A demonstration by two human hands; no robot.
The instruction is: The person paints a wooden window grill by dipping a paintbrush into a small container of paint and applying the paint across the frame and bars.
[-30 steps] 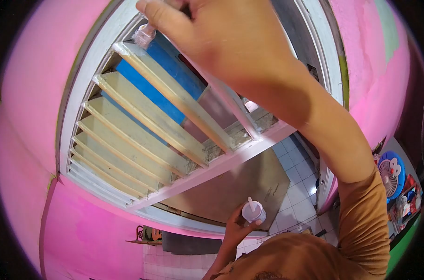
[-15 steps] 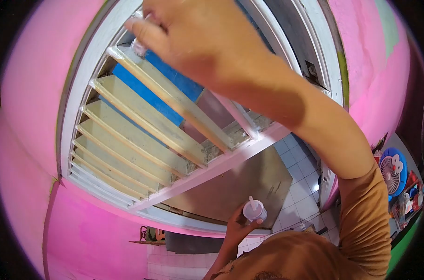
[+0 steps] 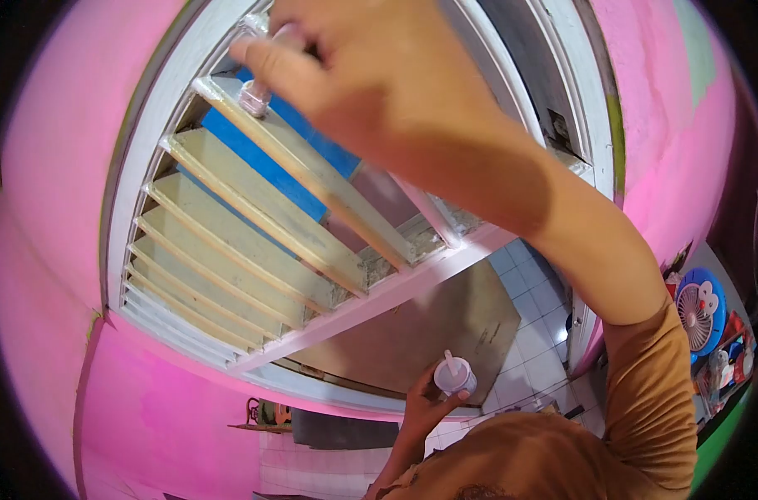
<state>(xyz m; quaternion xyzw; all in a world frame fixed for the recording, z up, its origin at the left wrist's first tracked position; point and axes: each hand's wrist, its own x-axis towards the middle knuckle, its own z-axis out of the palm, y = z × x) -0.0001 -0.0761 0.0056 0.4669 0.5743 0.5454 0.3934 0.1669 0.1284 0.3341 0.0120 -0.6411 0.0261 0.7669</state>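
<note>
My left hand (image 3: 427,406) is wrapped round a small white cup (image 3: 467,385) low in the view, below the louvre. A pale stick (image 3: 450,362) stands in the cup, leaning on its rim. High up, my right hand (image 3: 312,62) is closed at the top of the slatted wooden louvre (image 3: 304,200). A white-smeared paintbrush (image 3: 255,100) shows in part below its fingers; the rest is hidden by the hand. Wet-looking white paint covers the left ends of the upper slats, while the slats' front edges are cream.
Pink walls (image 3: 50,167) flank the white window frame (image 3: 137,158). Below the louvre is a brown door panel (image 3: 396,333) beside a tiled floor (image 3: 533,333). A blue fan (image 3: 701,310) and small items stand at the right.
My right hand has shifted slightly right and down, and more of the paintbrush shows below its fingers. My left hand and the cup have stayed nearly still.
</note>
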